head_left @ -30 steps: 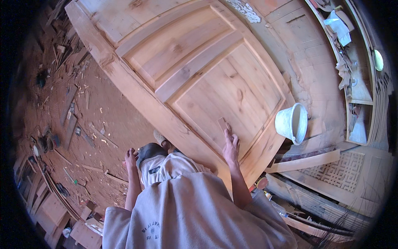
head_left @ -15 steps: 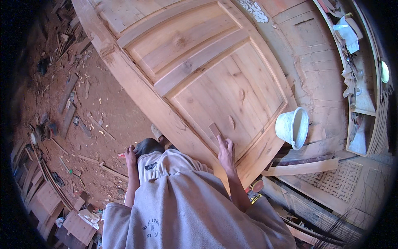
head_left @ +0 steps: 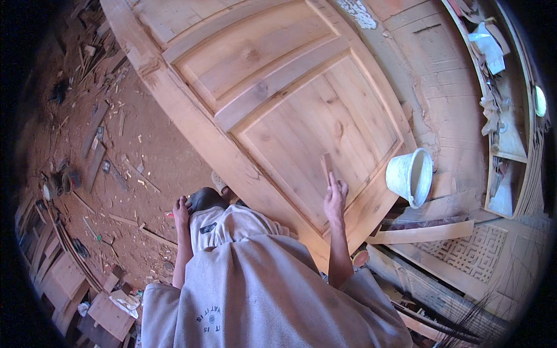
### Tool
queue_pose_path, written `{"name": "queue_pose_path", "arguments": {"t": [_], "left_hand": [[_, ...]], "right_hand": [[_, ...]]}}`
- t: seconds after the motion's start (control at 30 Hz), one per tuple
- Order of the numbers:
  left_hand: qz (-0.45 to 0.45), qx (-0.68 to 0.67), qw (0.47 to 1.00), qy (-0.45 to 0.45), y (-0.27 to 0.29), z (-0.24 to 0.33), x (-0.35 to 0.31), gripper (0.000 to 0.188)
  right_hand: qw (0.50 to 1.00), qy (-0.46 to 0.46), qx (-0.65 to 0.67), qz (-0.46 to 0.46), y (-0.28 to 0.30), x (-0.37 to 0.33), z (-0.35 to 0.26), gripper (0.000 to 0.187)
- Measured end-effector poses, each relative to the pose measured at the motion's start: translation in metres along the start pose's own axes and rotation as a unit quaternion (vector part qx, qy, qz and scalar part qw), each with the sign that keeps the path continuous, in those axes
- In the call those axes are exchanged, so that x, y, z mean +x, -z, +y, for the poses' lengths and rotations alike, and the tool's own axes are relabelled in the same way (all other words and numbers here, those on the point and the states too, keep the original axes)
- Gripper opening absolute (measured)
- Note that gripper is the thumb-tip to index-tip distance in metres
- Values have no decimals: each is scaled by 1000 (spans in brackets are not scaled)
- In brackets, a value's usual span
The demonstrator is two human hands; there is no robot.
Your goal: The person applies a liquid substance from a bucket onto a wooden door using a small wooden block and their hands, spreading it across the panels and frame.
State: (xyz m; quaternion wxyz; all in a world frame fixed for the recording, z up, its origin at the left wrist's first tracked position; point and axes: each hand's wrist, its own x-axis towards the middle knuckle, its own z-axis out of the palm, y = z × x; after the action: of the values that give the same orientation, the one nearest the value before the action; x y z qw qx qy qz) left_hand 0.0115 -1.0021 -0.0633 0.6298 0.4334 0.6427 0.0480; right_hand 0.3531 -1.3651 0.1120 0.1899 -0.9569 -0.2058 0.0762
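Observation:
A carved wooden door panel (head_left: pixel 301 127) lies in front of me, with raised inner panels and knots in the grain. My right hand (head_left: pixel 335 197) grips a small flat brown strip (head_left: pixel 326 165), which points away from me over the lower inner panel. Whether it is a scraper or a wood piece is unclear. Its index finger stretches along the strip. My left hand (head_left: pixel 181 210) is by my knee, left of the door, with its fingers curled. A small reddish thing shows beside those fingers, too small to name.
A whitish plastic bucket (head_left: pixel 409 177) stands at the door's right edge. Beyond are a curved wood strip (head_left: pixel 423 233), a carved lattice panel (head_left: pixel 473 249) and a cluttered shelf (head_left: pixel 505 133). Wood scraps and offcuts (head_left: pixel 96 139) litter the earth floor at left.
My right hand has moved right and slightly away from me across the inner panel, with the strip now pointing more straight ahead. My left hand has hardly moved.

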Motion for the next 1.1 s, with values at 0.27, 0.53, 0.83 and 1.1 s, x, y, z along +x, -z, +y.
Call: {"name": "queue_pose_path", "arguments": {"t": [0.27, 0.53, 0.83, 1.1], "left_hand": [[14, -34, 999, 4, 11, -9, 3, 43], [2, -19, 1000, -4, 7, -11, 2, 47], [12, -67, 997, -20, 21, -39, 12, 49], [-15, -39, 999, -21, 10, -29, 6, 48]], "right_hand": [[992, 91, -21, -81, -18, -27, -17, 58], [997, 41, -63, 9, -25, 7, -1, 54], [993, 78, -45, -70, -22, -34, -17, 56], [997, 55, -55, 9, -19, 2, 12, 53]]}}
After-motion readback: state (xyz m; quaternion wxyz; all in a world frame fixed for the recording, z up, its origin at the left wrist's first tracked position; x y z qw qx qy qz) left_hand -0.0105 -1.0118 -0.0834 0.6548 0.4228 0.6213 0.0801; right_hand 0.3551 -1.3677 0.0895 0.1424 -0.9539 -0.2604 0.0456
